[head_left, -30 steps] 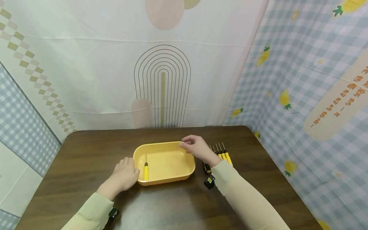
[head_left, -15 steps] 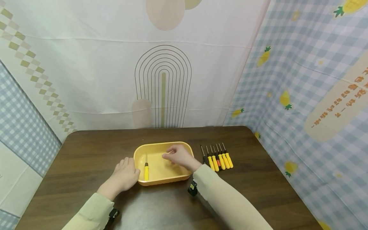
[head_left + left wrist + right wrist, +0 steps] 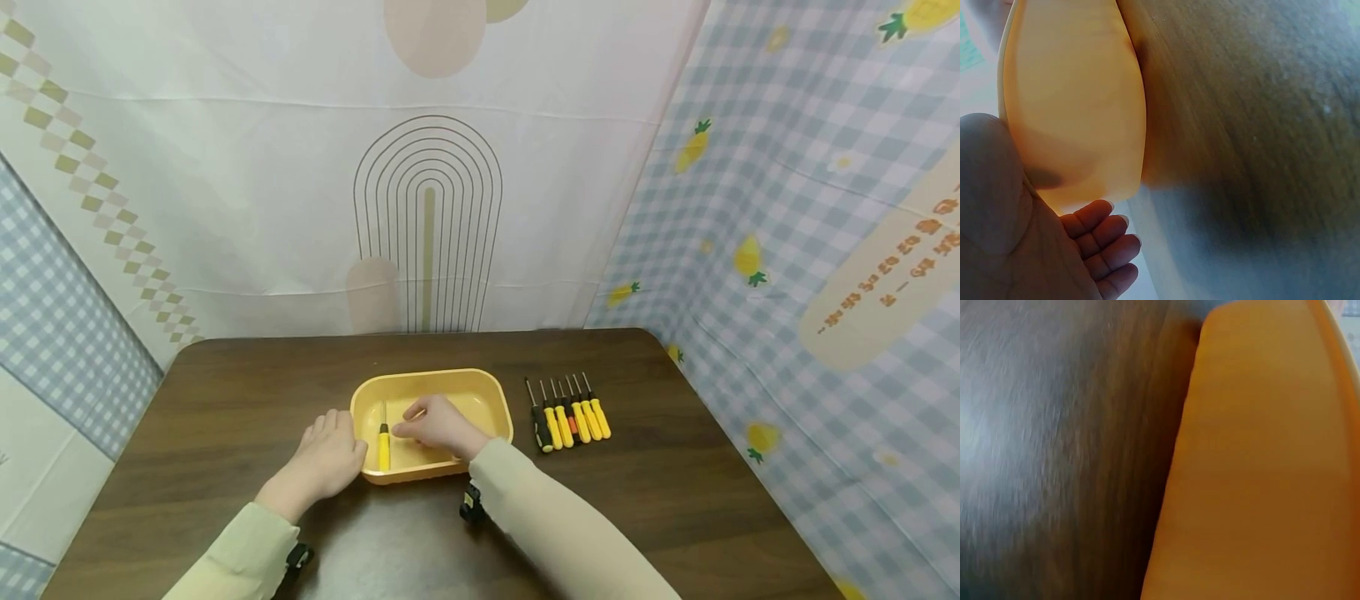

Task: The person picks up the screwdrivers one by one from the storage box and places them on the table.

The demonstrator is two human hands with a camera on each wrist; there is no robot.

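A yellow plastic tray (image 3: 480, 383) stands on the table, with one yellow-handled screwdriver (image 3: 384, 450) lying inside near its left end, shaft pointing away. My left hand (image 3: 322, 458) holds the tray's left end; in the left wrist view the thumb (image 3: 988, 181) lies at the rim and the fingers (image 3: 1113, 250) bend around the outer wall. Over the tray floor is my right hand (image 3: 442, 427), fingers loosely bent, fingertips just right of the screwdriver's handle. The right wrist view shows only the tray's outer wall (image 3: 1260, 456) and the table, with that hand hidden.
Right of the tray, several screwdrivers (image 3: 577, 421) lie side by side with shafts pointing away, mostly yellow-handled, a black one (image 3: 542, 429) at the left of the row. The dark wooden table (image 3: 247, 392) ends at a fabric-covered wall (image 3: 285, 208).
My right hand has moved left from the tray's right rim, across the inside, to beside the screwdriver. The row of screwdrivers is now uncovered. My left hand stays at the tray's left end.
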